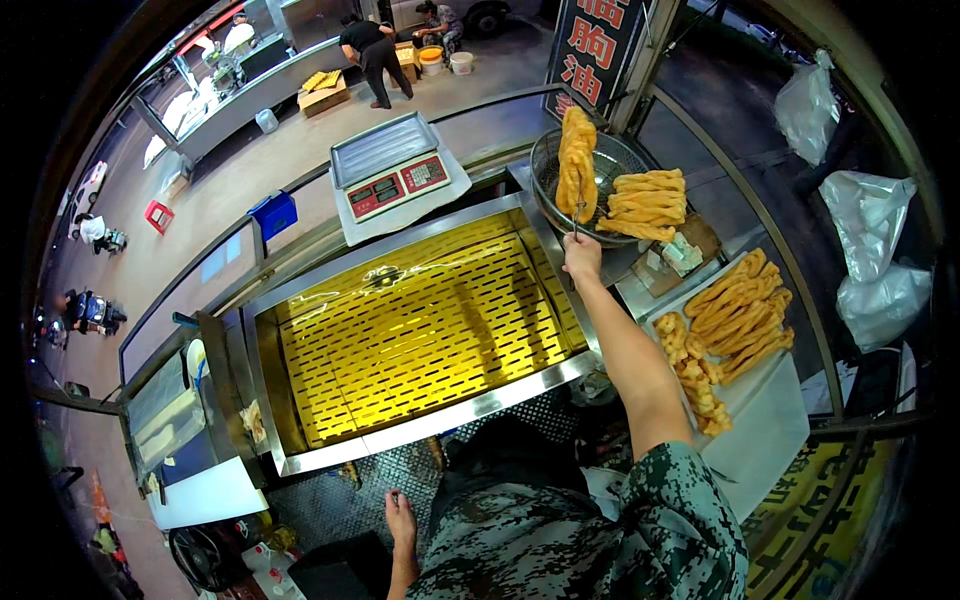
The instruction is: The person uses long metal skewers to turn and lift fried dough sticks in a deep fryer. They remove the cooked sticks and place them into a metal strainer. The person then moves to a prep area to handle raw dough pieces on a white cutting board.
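My right hand (583, 257) reaches forward and grips a thin metal utensil (576, 217), either tongs or chopsticks. At its far end a bundle of golden fried dough sticks (576, 161) lies over the left side of a round wire basket (546, 169). More fried dough sticks (646, 202) rest at the basket's right. Low beside my body hangs my left hand (401, 517), fingers loosely curled, with nothing visible in it. Between my body and the counter's far side is a rectangular steel fryer (465, 405) of yellow oil (420, 330) over a slotted plate.
A white tray (757, 450) on the right carries several fried dough pieces (739, 307). Banknotes (681, 255) lie beside the basket. Beyond the fryer stands a digital scale (394, 184). Pale dough strips (161, 427) sit at left. Plastic bags (866, 225) hang at right. A person (371, 56) bends outside.
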{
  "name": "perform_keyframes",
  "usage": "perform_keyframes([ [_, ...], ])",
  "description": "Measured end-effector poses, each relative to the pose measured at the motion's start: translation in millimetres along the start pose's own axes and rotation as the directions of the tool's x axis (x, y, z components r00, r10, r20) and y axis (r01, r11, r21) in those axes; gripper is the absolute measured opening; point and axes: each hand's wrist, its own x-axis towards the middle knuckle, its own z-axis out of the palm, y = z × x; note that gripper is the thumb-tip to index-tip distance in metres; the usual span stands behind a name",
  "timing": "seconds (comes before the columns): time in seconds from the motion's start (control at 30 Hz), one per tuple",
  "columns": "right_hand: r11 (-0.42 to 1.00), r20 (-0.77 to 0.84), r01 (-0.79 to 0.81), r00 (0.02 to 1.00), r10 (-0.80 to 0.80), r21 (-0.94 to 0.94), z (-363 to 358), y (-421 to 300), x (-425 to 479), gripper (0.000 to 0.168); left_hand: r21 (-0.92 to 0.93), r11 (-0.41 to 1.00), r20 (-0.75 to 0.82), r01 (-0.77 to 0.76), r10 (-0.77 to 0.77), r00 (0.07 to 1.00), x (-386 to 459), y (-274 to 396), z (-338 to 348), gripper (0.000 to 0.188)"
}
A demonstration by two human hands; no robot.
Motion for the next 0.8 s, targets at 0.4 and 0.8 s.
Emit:
perform_keyframes([
  [0.4,0.993,0.091,0.039,0.995,-0.049,0.109,49.9,23.0,24.0,0.015,-0.027,0.999,0.495,0.026,-0.009,0.869,41.0,192.5,68.9,0.029],
  [0.8,0.971,0.291,-0.020,0.955,-0.052,0.240,27.1,19.2,24.5,0.008,0.038,0.982,0.643,-0.187,0.120,0.756,84.6,309.9,161.2,0.031],
])
